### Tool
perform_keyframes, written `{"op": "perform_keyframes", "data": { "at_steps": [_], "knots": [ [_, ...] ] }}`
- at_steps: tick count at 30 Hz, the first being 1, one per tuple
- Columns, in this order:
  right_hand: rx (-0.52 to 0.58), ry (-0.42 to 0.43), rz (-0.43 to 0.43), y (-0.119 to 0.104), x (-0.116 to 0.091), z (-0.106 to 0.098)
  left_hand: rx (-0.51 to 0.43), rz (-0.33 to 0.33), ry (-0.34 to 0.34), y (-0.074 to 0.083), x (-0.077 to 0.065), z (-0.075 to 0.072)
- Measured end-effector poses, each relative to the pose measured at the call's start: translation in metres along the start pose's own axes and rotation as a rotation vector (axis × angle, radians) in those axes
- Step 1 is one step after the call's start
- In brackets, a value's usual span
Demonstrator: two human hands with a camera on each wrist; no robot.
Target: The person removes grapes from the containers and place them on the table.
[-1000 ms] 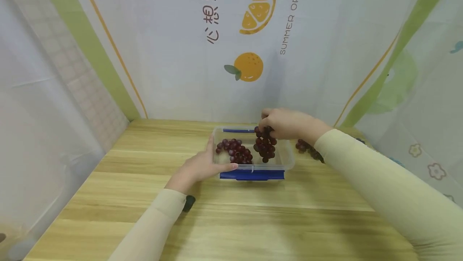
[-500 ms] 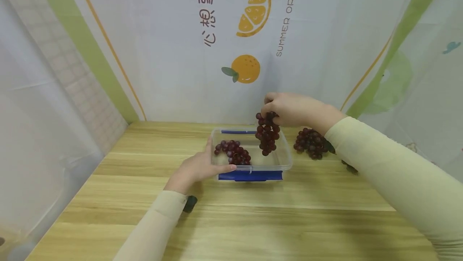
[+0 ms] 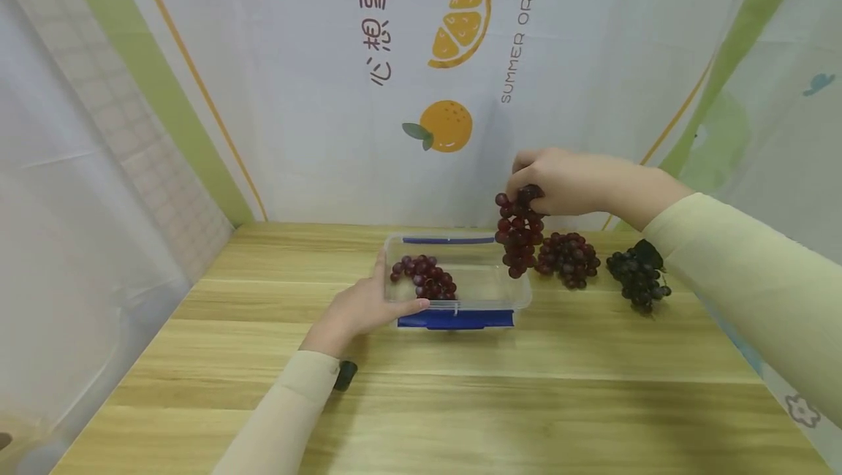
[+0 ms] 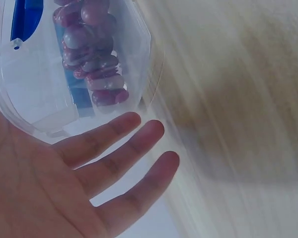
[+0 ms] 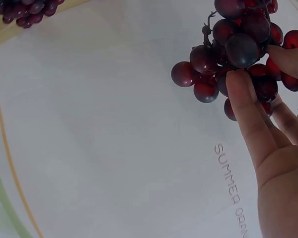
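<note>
Head view, and it's the right hand point(image 3: 575, 181) up high, thumb and fingertips pinching a dark-red grape bunch point(image 3: 519, 237) that dangles in the air, seen against the right end of the clear box point(image 3: 490, 305)! Over on the other side, the left hand point(image 3: 362, 305) spans the box's near left corner, thumb along the front rim; left wrist view shows three fingers straight and spread. Inside, to the left, lies a purple-red bunch point(image 3: 434, 283). Right of the box, on the desk point(image 3: 460, 402): a second red bunch point(image 3: 571, 259), then a blackish bunch point(image 3: 634, 278).
</note>
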State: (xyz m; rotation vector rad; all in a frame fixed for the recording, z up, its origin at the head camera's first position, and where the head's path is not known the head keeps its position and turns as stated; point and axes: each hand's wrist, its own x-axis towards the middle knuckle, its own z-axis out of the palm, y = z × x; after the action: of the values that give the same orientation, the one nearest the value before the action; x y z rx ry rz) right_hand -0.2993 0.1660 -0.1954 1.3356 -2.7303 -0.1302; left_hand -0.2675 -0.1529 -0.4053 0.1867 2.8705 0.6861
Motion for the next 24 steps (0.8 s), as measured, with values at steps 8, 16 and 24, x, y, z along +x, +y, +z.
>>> {"op": "perform_keyframes", "data": {
  "at_steps": [8, 16, 24],
  "knots": [
    [-0.053, -0.033, 0.015, -0.002, -0.025, -0.007, -0.021, -0.009, -0.013, 0.000, -0.001, -0.001],
    [-0.085, 0.018, 0.000, -0.001, -0.057, -0.004, -0.045, -0.005, -0.045, 0.002, -0.002, -0.002],
    [-0.079, 0.038, 0.011, 0.011, -0.077, 0.010, -0.031, -0.011, -0.030, 0.002, -0.003, -0.004]
  ]
}}
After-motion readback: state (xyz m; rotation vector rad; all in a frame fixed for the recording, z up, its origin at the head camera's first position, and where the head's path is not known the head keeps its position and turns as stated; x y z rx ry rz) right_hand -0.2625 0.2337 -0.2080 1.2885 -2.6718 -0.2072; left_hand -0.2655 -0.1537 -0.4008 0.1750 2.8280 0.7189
